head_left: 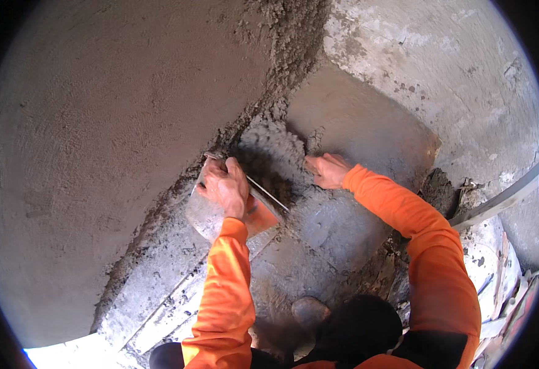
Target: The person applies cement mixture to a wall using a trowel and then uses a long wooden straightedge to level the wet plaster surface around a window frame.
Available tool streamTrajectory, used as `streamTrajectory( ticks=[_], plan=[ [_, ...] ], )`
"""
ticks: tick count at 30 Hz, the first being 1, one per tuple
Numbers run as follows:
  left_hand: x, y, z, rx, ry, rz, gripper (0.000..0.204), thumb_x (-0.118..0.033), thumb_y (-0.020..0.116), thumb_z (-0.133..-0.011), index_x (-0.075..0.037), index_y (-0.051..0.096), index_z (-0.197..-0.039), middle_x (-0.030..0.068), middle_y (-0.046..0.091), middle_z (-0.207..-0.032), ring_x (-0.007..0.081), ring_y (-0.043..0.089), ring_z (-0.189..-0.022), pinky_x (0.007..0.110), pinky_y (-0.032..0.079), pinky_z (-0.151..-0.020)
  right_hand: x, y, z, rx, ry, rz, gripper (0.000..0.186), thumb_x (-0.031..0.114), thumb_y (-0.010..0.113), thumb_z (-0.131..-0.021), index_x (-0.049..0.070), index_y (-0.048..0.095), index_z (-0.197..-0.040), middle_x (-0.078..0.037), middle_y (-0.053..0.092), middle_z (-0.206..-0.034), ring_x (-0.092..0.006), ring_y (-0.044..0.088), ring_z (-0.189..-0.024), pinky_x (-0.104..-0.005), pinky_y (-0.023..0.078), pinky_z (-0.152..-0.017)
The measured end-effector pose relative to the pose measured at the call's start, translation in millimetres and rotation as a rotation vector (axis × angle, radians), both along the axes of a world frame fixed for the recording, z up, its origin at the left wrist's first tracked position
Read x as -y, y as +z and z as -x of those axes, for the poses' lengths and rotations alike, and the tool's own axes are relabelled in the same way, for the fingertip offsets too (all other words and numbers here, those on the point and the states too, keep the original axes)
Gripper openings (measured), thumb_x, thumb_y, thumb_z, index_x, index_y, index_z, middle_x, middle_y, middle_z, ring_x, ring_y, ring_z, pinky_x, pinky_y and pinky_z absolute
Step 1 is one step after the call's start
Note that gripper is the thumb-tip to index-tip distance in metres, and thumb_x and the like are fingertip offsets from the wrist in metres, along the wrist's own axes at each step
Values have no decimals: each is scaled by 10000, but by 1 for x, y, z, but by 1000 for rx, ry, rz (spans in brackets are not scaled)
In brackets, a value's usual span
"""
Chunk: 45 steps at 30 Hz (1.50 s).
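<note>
My left hand (pixel 223 187) is closed on a shiny metal plate (pixel 205 218) with a pale straight edge, which reflects orange from my sleeve. It is beside a rough seam of wet grey mortar (pixel 269 147) along the foot of the left wall. My right hand (pixel 328 170) is at the right side of the mortar heap, its fingers curled down at the mortar; whatever they may hold is hidden. Below and between my arms is a smeared grey surface (pixel 324 227).
A smooth plastered wall (pixel 97 135) fills the left; a patchy pale wall (pixel 441 61) rises at upper right. A long bar (pixel 500 200) slants along the right, above debris (pixel 503 301). My dark-clad legs (pixel 355 332) are at the bottom.
</note>
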<state>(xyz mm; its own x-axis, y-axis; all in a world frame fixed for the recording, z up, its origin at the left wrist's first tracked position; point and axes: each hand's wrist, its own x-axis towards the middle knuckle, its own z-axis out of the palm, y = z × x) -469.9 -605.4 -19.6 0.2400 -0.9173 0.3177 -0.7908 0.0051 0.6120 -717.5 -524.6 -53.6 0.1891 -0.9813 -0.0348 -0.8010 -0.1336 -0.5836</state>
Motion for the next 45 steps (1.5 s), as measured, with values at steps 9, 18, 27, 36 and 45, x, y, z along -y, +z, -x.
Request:
streamTrajectory(
  ticks=[9, 18, 27, 36, 45],
  plan=[
    [-7, 32, 0, -133, -46, -128, 242, -300, 601, -753, -60, 581, -767, 88, 621, -712, 286, 590, -723, 463, 280, -920, 52, 40, 67, -538, -357, -123, 311, 90, 577, -704, 87, 583, -1015, -202, 632, -833, -370, 621, -785, -459, 493, -712],
    [4, 9, -18, -11, -4, -102, 250, -312, 615, -764, -69, 595, -822, 96, 634, -801, 296, 597, -791, 500, 249, -950, 89, 35, 6, -515, 188, -136, 285, 42, 580, -669, 30, 537, -950, -220, 606, -827, -403, 593, -831, -451, 482, -725],
    [-1, 12, -6, -19, -13, -62, 226, -276, 593, -776, -74, 603, -876, 75, 630, -774, 278, 594, -786, 511, 249, -948, 55, 22, -11, -137, 291, 18, 372, 51, 577, -657, 88, 555, -1027, -198, 622, -867, -382, 601, -859, -458, 477, -750],
    [0, 17, -16, -8, -13, -126, 314, -290, 616, -779, -64, 599, -996, 68, 642, -812, 265, 604, -818, 502, 223, -985, 55, 61, 16, -257, -29, -100, 369, 55, 549, -691, 69, 549, -1059, -202, 626, -899, -372, 606, -851, -438, 488, -727],
    [3, 15, -8, 13, -37, -158, 324, -307, 609, -781, -71, 587, -1002, 80, 645, -864, 263, 604, -860, 519, 191, -1008, 112, -18, 9, -331, 263, -180, 369, 55, 564, -688, 31, 528, -1054, -213, 606, -943, -381, 582, -920, -441, 476, -768]
  ],
)
